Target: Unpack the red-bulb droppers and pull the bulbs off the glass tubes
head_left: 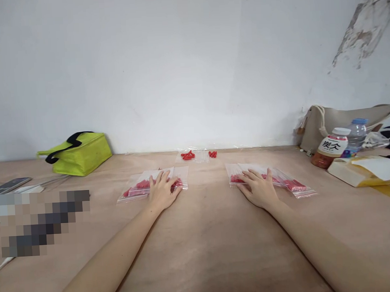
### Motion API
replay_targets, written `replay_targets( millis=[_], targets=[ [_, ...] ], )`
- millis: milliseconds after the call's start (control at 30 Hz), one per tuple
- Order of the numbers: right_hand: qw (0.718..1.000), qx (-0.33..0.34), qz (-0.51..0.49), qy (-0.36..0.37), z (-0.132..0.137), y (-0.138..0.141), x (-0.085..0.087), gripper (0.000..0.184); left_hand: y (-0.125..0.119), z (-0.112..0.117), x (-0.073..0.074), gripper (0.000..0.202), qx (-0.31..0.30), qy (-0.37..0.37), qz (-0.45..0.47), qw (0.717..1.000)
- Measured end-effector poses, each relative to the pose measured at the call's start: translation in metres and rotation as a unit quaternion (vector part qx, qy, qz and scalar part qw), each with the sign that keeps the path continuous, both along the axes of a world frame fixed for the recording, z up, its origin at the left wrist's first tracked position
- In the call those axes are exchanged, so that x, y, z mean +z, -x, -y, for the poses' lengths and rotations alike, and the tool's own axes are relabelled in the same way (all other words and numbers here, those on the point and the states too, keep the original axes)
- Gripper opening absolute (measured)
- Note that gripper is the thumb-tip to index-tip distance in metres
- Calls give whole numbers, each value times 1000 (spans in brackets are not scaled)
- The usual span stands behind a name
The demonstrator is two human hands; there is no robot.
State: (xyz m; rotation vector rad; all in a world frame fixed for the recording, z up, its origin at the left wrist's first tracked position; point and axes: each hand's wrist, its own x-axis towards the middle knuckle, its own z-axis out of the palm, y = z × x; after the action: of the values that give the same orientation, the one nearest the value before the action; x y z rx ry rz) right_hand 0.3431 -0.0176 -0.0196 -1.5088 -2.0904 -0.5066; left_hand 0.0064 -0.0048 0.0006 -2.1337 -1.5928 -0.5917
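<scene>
My left hand (164, 191) lies flat with fingers spread on several clear zip bags (141, 184) that hold small red pieces. On the other side, my right hand (258, 188) rests the same way, fingers apart, over another group of zip bags (293, 186) with red pieces inside. Both groups lie flat and overlap on the wooden table. Farther back, near the wall, a small heap of red pieces (188, 155) lies on or in a clear bag (200, 156); I cannot tell which. Beside it sits a smaller heap of loose red pieces (213, 154).
A lime-green bag (82, 156) with a black strap stands at the back left, near a phone (9, 187). To the right are a beige handbag (314, 122), a tea bottle (330, 148), a blue-capped water bottle (358, 135) and a box with yellow tape (369, 171).
</scene>
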Motion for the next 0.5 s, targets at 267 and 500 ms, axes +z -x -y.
replay_targets(
  millis=[267,500],
  targets=[
    [969,189,-158,-15,18,46,9,18,-20,-7,-2,18,-168,-48,13,985],
    [914,288,-262,115,10,78,4,39,-77,14,-11,17,-239,8,102,966]
  ],
)
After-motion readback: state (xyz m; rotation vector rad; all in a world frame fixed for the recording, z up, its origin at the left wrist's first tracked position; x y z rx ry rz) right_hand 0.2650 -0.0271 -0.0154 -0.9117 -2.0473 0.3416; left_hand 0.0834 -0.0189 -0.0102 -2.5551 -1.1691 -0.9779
